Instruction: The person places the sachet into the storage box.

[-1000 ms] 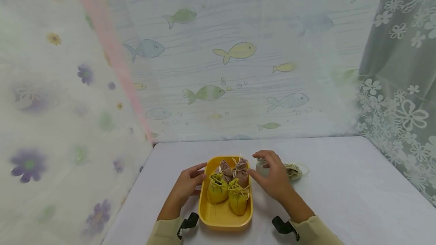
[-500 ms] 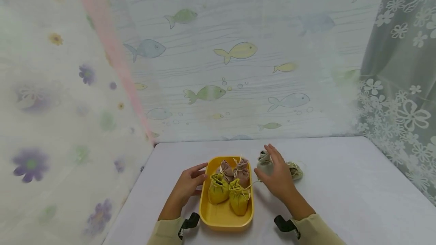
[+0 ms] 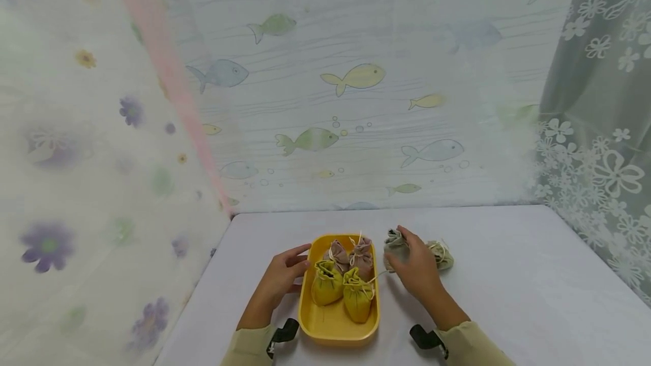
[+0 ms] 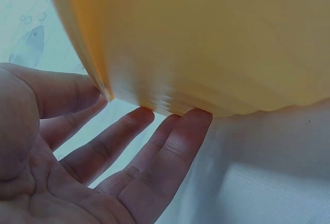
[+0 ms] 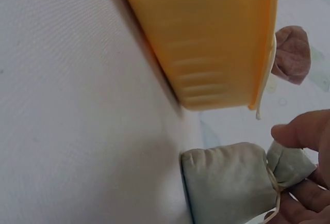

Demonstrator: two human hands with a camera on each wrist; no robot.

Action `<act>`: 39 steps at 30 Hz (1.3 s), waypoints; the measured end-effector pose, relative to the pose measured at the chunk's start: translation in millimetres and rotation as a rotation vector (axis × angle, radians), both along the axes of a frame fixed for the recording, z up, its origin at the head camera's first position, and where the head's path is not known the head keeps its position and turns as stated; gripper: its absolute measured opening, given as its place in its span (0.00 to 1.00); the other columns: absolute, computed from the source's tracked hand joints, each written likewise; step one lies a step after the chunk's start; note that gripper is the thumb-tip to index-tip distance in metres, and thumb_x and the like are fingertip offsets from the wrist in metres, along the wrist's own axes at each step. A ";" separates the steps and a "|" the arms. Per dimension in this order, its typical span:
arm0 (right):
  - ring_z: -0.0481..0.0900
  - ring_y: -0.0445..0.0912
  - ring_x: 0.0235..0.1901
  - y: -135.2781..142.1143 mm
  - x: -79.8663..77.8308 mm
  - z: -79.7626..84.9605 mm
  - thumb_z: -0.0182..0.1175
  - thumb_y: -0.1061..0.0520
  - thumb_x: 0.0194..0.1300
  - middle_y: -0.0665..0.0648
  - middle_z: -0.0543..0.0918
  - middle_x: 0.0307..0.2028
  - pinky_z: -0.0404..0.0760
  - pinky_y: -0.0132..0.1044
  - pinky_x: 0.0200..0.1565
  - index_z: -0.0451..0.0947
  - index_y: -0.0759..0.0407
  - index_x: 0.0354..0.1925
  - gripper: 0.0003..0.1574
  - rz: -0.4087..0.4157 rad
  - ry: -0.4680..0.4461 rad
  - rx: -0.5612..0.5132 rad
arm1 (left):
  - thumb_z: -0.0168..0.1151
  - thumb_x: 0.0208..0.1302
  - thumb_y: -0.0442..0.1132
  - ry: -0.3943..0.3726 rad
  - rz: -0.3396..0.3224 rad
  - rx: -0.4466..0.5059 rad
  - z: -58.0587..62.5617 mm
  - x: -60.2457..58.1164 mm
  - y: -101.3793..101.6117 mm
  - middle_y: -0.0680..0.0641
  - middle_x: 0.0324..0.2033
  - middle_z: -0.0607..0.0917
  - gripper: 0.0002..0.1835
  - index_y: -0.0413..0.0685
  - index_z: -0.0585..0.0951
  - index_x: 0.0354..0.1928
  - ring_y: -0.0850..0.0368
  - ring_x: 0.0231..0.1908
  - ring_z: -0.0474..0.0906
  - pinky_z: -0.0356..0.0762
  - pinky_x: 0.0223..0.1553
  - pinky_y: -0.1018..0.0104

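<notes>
My left hand (image 3: 278,275) rests at the left side of a yellow tray (image 3: 325,329). In the left wrist view its thumb is at the rim and several fairly straight fingertips touch the outer wall. Inside the tray sit two yellow drawstring pouches (image 3: 328,284) and two mauve pouches (image 3: 361,256) behind them. My right hand (image 3: 419,267) is at a pale grey-green drawstring pouch (image 5: 229,180) standing upright right of the tray. Thumb and curled fingers hold its gathered neck from opposite sides. A tan cord circles that neck.
Another greenish pouch (image 3: 441,255) with a light cord lies just right of my right hand. White cloth covers the table (image 3: 508,287). A fish-patterned curtain (image 3: 325,100) hangs behind its far edge, with patterned sheets at both sides.
My right hand first drew back from the tray's right edge, uncovering the grey-green pouch, then closed in on its neck. The left hand stayed at the tray.
</notes>
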State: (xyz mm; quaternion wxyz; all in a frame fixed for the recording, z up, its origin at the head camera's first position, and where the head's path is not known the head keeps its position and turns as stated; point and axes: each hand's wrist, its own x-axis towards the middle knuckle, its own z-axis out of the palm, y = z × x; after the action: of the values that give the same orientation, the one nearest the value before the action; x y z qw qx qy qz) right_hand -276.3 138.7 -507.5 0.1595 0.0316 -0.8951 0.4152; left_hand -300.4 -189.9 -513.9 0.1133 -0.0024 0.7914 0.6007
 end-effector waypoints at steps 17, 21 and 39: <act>0.90 0.56 0.49 0.0 -5.2 -5.0 0.76 0.59 0.60 0.59 0.92 0.46 0.88 0.53 0.50 0.89 0.57 0.48 0.16 -0.138 0.187 -0.050 | 0.64 0.73 0.43 -0.001 0.012 0.004 2.0 0.2 0.5 0.37 0.68 0.77 0.28 0.62 0.74 0.73 0.47 0.53 0.86 0.90 0.44 0.51; 0.90 0.54 0.49 0.8 -3.9 -3.3 0.75 0.59 0.61 0.57 0.92 0.45 0.89 0.52 0.49 0.90 0.56 0.47 0.14 -0.154 0.180 -0.075 | 0.64 0.73 0.44 0.002 0.010 0.000 0.9 -0.1 0.0 0.38 0.68 0.77 0.28 0.62 0.74 0.73 0.47 0.53 0.86 0.90 0.44 0.50; 0.91 0.53 0.43 6.3 -3.4 3.6 0.78 0.56 0.58 0.56 0.93 0.39 0.89 0.53 0.45 0.92 0.56 0.42 0.12 -0.205 0.283 -0.079 | 0.65 0.73 0.46 0.002 -0.002 0.014 -1.8 -1.8 -1.6 0.38 0.68 0.77 0.29 0.62 0.74 0.73 0.48 0.53 0.86 0.90 0.44 0.51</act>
State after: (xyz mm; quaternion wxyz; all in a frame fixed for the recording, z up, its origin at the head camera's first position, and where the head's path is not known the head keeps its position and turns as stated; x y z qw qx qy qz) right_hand -279.7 144.9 -503.9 0.3267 -0.0078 -0.8452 0.4229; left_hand -302.2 -191.4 -515.7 0.1133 -0.0005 0.7874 0.6060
